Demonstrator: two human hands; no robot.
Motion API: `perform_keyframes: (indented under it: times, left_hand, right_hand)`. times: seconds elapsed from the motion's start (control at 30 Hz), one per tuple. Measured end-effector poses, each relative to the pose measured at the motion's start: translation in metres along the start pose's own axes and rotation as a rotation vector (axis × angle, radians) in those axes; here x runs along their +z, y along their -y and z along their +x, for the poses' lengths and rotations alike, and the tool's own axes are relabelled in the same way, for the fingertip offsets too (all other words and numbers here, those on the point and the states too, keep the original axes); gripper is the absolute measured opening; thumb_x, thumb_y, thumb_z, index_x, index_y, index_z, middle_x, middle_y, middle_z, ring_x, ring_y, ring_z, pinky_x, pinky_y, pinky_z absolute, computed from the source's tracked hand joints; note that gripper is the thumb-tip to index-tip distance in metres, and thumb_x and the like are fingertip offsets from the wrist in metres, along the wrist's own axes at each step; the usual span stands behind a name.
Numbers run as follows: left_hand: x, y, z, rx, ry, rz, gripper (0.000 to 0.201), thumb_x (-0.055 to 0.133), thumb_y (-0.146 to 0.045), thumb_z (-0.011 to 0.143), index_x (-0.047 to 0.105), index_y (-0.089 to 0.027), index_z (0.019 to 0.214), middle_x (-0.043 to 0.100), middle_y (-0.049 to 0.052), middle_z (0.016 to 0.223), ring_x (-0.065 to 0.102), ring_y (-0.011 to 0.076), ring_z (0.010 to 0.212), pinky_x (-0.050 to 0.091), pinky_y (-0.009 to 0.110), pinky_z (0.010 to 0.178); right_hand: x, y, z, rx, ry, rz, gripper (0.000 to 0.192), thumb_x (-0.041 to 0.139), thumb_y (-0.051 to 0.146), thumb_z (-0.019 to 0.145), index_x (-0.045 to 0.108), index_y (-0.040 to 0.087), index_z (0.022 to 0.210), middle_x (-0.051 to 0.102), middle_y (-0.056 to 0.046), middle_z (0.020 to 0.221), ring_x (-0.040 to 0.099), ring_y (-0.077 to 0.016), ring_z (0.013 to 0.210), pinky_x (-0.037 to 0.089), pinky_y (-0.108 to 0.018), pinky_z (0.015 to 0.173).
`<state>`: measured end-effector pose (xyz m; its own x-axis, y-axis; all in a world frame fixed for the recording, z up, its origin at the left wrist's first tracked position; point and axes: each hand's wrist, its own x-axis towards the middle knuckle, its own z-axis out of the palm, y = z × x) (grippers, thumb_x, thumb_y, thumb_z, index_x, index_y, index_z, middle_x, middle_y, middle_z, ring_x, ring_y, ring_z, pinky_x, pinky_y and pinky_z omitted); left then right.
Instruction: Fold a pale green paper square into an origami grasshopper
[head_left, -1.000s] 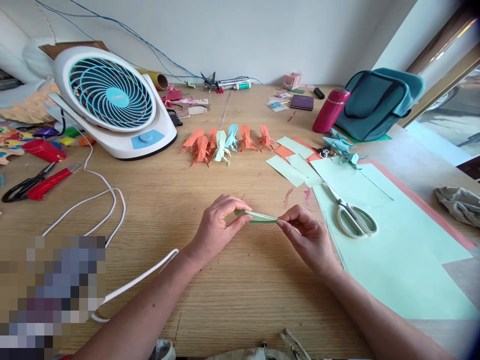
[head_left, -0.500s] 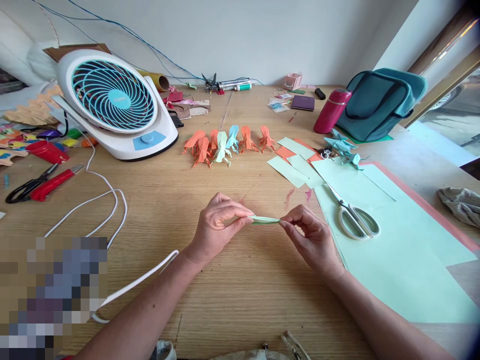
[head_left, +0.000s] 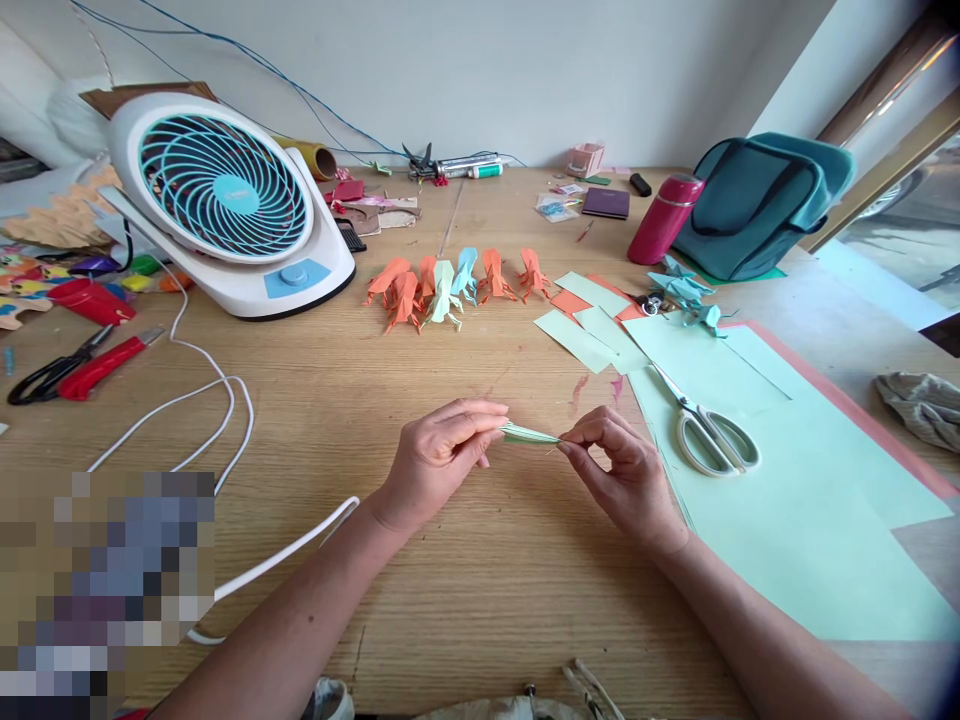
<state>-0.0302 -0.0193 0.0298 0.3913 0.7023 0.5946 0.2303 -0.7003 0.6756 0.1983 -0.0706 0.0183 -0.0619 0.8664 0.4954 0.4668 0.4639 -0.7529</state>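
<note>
Between my hands, a little above the table, is a narrow folded strip of pale green paper [head_left: 529, 434]. My left hand [head_left: 446, 450] pinches its left end between thumb and fingers. The tip of its right end is gripped by the thumb and forefinger of my right hand [head_left: 619, 470]. Beyond my hands stands a row of folded paper figures: several orange ones [head_left: 403, 300], a pale green one [head_left: 443, 295] and a light blue one [head_left: 466, 272]. White-handled scissors [head_left: 716, 440] lie right of my right hand on large pale green sheets [head_left: 795, 540].
A white fan [head_left: 225, 190] stands at the left, its white cable [head_left: 225, 380] looping across the table. Red-handled cutters [head_left: 105, 368] lie near it. Cut paper pieces [head_left: 574, 340], teal paper figures [head_left: 686, 290], a pink bottle [head_left: 664, 220] and a teal bag [head_left: 761, 210] sit at the right.
My left hand's fingers have shifted on the paper strip, with the forefinger straighter and a lower fingertip now showing. The strip tilts slightly down to the right. My right hand stays almost still.
</note>
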Motion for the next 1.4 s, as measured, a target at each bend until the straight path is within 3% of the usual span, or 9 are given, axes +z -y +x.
perform_keyframes:
  times: [0.13,0.37,0.57,0.8,1.07,1.27,1.4]
  left_hand:
    - [0.002,0.000,0.000,-0.074,0.041,-0.151,0.016,0.061,-0.012,0.093,0.075,-0.014,0.100,0.075,0.010,0.103,0.072,0.0096,0.062,0.061,0.019,0.055]
    - [0.003,0.003,-0.001,-0.111,0.070,-0.209,0.016,0.060,-0.012,0.095,0.075,-0.014,0.099,0.075,0.012,0.105,0.077,0.0155,0.075,0.064,0.021,0.061]
    - [0.002,0.004,-0.002,-0.025,0.084,-0.111,0.018,0.063,-0.011,0.093,0.076,-0.018,0.104,0.077,0.009,0.108,0.076,0.0135,0.079,0.065,0.023,0.076]
    - [0.001,0.002,-0.004,0.107,0.085,0.064,0.016,0.062,-0.013,0.094,0.074,-0.018,0.104,0.077,0.007,0.104,0.075,0.0132,0.086,0.064,0.021,0.074]
    - [0.001,-0.002,-0.004,0.159,0.126,0.197,0.017,0.062,-0.013,0.094,0.072,-0.020,0.106,0.077,0.005,0.108,0.075,0.0143,0.093,0.062,0.023,0.082]
    - [0.002,-0.007,-0.005,0.080,0.148,0.203,0.013,0.060,-0.015,0.096,0.072,-0.017,0.100,0.077,0.004,0.103,0.069,0.0069,0.064,0.057,0.016,0.061]
    - [0.001,-0.009,-0.003,0.099,0.169,0.249,0.013,0.057,-0.018,0.098,0.070,-0.018,0.098,0.077,0.003,0.100,0.068,0.0060,0.064,0.053,0.014,0.058]
  right_hand:
    - [0.000,0.000,0.000,0.002,-0.001,-0.005,0.011,0.063,0.014,0.093,0.062,0.022,0.086,0.059,-0.001,0.079,0.057,-0.0138,0.071,0.045,-0.029,0.066]
    - [-0.002,-0.002,0.000,-0.011,0.010,-0.008,0.011,0.062,0.014,0.093,0.062,0.022,0.085,0.059,-0.001,0.079,0.057,-0.0141,0.071,0.045,-0.030,0.066]
    - [-0.002,-0.001,0.001,0.001,0.014,-0.015,0.010,0.062,0.016,0.093,0.062,0.022,0.085,0.060,-0.002,0.079,0.058,-0.0152,0.071,0.046,-0.031,0.066]
    - [-0.002,0.001,0.001,0.018,0.019,-0.014,0.011,0.062,0.019,0.093,0.062,0.022,0.083,0.061,-0.002,0.077,0.057,-0.0158,0.070,0.046,-0.031,0.064]
    - [0.000,0.002,0.000,0.006,0.042,-0.011,0.012,0.062,0.018,0.093,0.061,0.022,0.082,0.061,-0.002,0.076,0.057,-0.0154,0.070,0.045,-0.031,0.064]
    - [0.003,0.002,-0.002,0.005,0.056,0.004,0.011,0.061,0.019,0.094,0.060,0.023,0.084,0.059,-0.001,0.077,0.056,-0.0152,0.071,0.046,-0.031,0.064]
    - [0.005,0.003,-0.004,0.007,0.090,0.007,0.006,0.060,0.020,0.095,0.063,0.023,0.090,0.058,-0.002,0.082,0.056,-0.0158,0.073,0.048,-0.032,0.067]
